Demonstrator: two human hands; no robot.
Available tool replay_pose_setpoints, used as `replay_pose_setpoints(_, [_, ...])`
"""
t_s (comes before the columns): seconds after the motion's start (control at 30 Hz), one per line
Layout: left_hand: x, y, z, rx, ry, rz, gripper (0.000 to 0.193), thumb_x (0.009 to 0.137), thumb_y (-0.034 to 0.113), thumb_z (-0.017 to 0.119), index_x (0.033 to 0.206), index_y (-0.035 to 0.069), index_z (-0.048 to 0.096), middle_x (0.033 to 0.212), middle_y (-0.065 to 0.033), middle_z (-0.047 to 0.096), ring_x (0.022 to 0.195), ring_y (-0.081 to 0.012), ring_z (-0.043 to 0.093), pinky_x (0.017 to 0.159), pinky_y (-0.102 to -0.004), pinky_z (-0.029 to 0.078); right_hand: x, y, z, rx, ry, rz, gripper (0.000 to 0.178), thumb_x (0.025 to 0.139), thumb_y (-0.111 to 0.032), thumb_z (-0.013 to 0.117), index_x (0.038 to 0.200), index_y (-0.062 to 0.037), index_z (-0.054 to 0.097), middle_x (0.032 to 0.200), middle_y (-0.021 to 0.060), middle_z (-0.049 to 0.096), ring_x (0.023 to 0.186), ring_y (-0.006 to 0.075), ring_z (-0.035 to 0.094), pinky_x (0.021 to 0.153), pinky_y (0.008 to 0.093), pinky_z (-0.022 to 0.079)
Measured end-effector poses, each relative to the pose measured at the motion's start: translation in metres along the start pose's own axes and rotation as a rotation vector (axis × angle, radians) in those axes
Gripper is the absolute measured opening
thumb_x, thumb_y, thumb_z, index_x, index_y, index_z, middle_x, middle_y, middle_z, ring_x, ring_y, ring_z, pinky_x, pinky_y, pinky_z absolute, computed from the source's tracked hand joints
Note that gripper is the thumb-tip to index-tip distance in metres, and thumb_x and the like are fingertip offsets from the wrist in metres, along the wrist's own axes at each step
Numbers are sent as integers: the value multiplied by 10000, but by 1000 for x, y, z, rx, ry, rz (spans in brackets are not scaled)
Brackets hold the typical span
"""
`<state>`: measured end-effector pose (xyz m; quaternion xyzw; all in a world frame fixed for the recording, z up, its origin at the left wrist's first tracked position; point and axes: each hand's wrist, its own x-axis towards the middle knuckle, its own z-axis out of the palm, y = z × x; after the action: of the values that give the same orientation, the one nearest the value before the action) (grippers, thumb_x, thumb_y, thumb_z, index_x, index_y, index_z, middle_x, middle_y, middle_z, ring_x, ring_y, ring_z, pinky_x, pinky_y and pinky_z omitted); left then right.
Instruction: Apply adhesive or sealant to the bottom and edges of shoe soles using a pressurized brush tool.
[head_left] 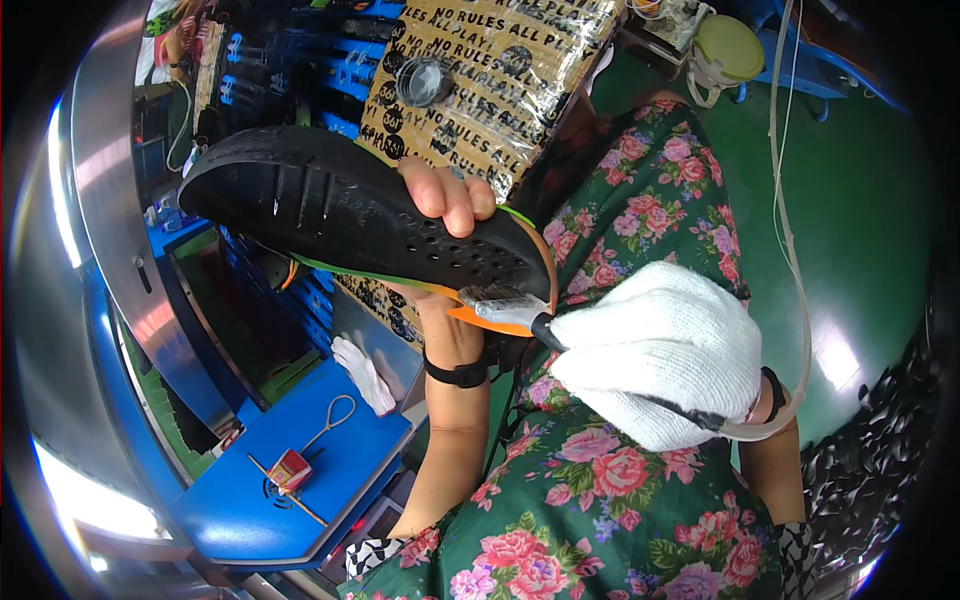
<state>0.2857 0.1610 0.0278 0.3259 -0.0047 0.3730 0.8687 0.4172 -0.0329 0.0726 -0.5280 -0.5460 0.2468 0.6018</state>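
Observation:
A black shoe sole with green and orange edging is held up in front of my body, its grooved, perforated inner side facing me. My bare left hand grips it near its right end, fingers over the rim and the rest of the hand hidden beneath. My right hand, in a white knitted glove, is closed round the dark handle of a brush. The brush's bristles touch or nearly touch the sole's lower right edge. A clear tube runs from behind the glove up the right side.
A box wrapped in printed brown tape carries a clear cup. On a blue table lie a white glove, a wire loop and a small red box. A lidded bucket stands far right; a metal machine borders the left.

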Motion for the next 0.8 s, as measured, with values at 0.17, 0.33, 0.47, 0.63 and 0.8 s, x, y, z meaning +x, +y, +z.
replay_pose_setpoints(0.17, [2, -5, -5, 51, -18, 43, 546, 941, 491, 659, 1093, -27, 576, 943, -142, 639, 816, -229, 639, 782, -376, 458, 3, -1, -6, -44, 4, 1, 277, 728, -105, 781, 999, -163, 770, 1047, 37, 733, 806, 257, 669, 708, 366, 548])
replay_pose_setpoints(0.33, [-3, 18, 18, 156, 136, -192, 1000, 833, 857, 478, 1304, -26, 498, 1056, -183, 624, 917, -299, 633, 805, -442, 544, 3, 14, -5, -52, -3, -44, 292, 677, -63, 816, 962, -110, 767, 1000, 68, 740, 794, 260, 680, 693, 349, 552])
replay_pose_setpoints(0.47, [9, 14, 17, 107, 332, -371, 1171, 788, 940, 333, 1396, -53, 459, 1105, -267, 667, 916, -365, 711, 772, -462, 627, -4, 16, -9, -63, 65, 129, 239, 645, 53, 795, 844, -58, 722, 907, 128, 726, 772, 286, 690, 704, 365, 537])
replay_pose_setpoints(0.63, [15, 2, 19, 199, 491, -466, 981, 890, 847, 312, 1220, -22, 626, 1027, -196, 715, 860, -246, 736, 693, -352, 645, -22, 32, 0, 34, 206, 208, 204, 669, 36, 813, 834, -42, 723, 911, 125, 743, 827, 267, 705, 733, 357, 549])
replay_pose_setpoints(0.8, [14, 1, 21, 208, 575, -539, 874, 896, 813, 408, 1172, 22, 655, 961, -158, 727, 817, -216, 737, 668, -318, 632, -29, 34, 3, 80, 269, 307, 158, 688, 25, 792, 815, -35, 720, 900, 129, 748, 833, 256, 690, 783, 352, 532])
